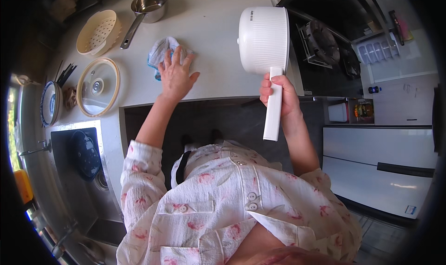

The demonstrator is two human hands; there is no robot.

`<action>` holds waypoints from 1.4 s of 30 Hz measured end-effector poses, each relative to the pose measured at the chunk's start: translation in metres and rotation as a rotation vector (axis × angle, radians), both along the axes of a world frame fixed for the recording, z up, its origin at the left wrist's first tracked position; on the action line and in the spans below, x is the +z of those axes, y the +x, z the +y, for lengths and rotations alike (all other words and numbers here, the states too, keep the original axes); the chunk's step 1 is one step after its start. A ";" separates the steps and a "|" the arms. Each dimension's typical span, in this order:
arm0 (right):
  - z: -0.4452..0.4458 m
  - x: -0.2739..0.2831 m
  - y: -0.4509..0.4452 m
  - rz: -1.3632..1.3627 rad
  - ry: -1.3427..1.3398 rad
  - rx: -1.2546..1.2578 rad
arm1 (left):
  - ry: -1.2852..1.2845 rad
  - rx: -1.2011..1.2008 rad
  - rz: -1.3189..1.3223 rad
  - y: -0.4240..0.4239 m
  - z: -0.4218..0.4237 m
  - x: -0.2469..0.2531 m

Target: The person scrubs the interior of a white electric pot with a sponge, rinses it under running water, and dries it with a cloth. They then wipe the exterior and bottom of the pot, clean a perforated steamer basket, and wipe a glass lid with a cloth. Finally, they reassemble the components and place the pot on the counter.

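My right hand (284, 94) grips the long handle of a white ribbed pot (263, 40), which is held tilted on its side near the counter's right end; its inside is hidden. On the counter, my left hand (177, 71) rests with spread fingers at the near edge of a crumpled light cloth (167, 43) with blue trim, its fingertips over the fabric. A steel saucepan (150, 3) stands behind the cloth, its handle pointing towards me. To the left are a cream perforated steamer basket (99, 33) and a glass lid (98, 87) with a cream rim.
Stacked blue-rimmed bowls (50, 103) stand at the left, near dark utensils (66, 73). Closer on the left is a steel sink (75, 202) with a dark blue perforated basket (83, 155). A black gas stove (320, 43) lies to the right, with a white refrigerator (376, 143) nearer me.
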State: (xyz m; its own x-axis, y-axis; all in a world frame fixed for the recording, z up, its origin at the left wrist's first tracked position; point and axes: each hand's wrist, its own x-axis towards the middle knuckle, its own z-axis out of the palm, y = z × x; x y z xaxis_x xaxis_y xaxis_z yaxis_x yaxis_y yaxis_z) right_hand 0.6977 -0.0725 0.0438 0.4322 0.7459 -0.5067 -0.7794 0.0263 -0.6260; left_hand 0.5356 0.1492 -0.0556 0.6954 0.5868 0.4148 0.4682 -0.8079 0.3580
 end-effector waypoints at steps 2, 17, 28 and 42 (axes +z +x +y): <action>-0.006 0.000 0.003 0.073 0.042 0.025 | 0.025 0.041 0.037 0.008 0.019 -0.038; 0.017 0.003 -0.034 0.261 0.187 0.189 | 0.107 -0.361 -0.763 0.045 -0.037 0.089; 0.064 0.018 -0.057 0.149 0.322 0.091 | -0.211 -0.128 -1.033 0.068 -0.028 0.051; 0.036 -0.016 -0.017 0.334 0.701 0.459 | -1.742 -0.242 -1.097 0.079 -0.014 0.035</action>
State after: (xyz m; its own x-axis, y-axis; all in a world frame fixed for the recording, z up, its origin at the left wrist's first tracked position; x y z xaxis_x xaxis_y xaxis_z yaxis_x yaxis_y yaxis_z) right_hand 0.6809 -0.0360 0.0275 -0.0724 0.9939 0.0831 -0.9456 -0.0419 -0.3227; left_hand 0.6142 0.1355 -0.0209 0.7074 0.6915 -0.1464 -0.4641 0.6107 0.6416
